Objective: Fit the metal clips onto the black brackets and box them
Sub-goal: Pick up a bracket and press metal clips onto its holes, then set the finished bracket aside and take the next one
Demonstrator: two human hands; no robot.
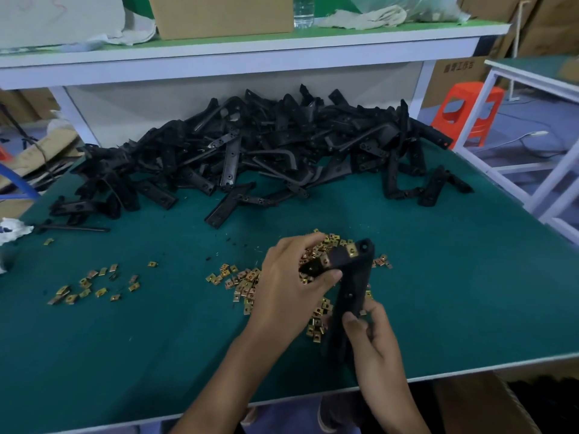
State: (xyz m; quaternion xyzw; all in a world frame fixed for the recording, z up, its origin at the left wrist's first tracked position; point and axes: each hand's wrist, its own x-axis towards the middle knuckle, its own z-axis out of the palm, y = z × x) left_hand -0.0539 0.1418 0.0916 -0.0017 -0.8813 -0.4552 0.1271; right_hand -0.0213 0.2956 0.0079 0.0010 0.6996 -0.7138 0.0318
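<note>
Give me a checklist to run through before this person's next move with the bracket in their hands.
1. Bracket steady: right hand grips the lower end of the black bracket: ok.
2. Upper end supported: left hand holds the bracket's bent upper part, thumb on top: ok.
3. First clip on: a metal clip sits on the edge near the top hole: ok.
4. That clip pushed fully home: cannot tell.
5. More clips within reach: loose clips lie on the mat under the hands: ok.
6. Next brackets ready: bracket pile lies behind: ok.

Matt black brackets (pixel 250 151), shiny brass-toned clips (pixel 241 283)
</note>
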